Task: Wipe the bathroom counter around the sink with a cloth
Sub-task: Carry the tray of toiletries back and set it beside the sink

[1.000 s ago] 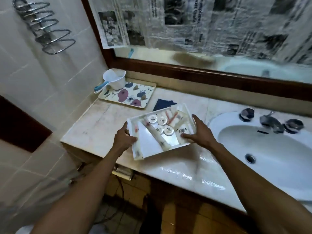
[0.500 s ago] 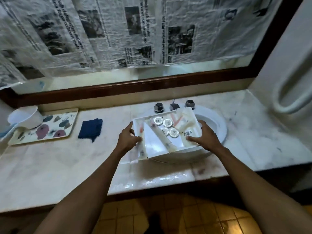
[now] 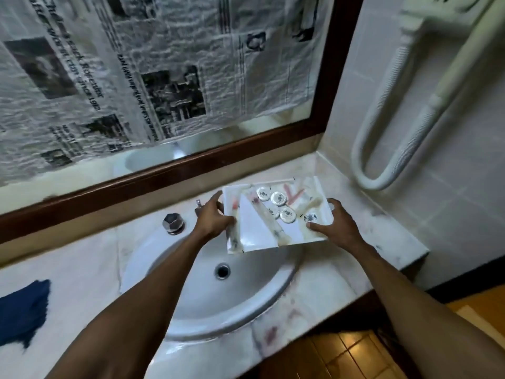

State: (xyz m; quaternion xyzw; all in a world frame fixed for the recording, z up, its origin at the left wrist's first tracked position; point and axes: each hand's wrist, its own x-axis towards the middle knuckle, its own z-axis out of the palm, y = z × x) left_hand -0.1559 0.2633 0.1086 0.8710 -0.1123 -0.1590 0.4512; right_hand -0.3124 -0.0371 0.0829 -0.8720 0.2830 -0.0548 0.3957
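A white tray point(image 3: 262, 233) of small toiletries, with round lidded pots and wrapped tubes, hangs over the sink's far right rim. My left hand point(image 3: 211, 217) grips its left edge and my right hand point(image 3: 334, 222) grips its right edge. The white oval sink point(image 3: 207, 302) sits in the pale marble counter point(image 3: 352, 272). A dark blue cloth point(image 3: 23, 310) lies on the counter at the far left, apart from both hands.
A faceted metal tap knob point(image 3: 173, 222) stands behind the sink; the spout is mostly hidden by my left hand. A newspaper-covered mirror with a dark wood frame point(image 3: 191, 165) backs the counter. A white hose loop point(image 3: 382, 149) hangs on the right wall. The counter ends at right.
Both hands have carried the tray from the counter left of the sink rightward across the basin to its far right side. The cloth has stayed in place.
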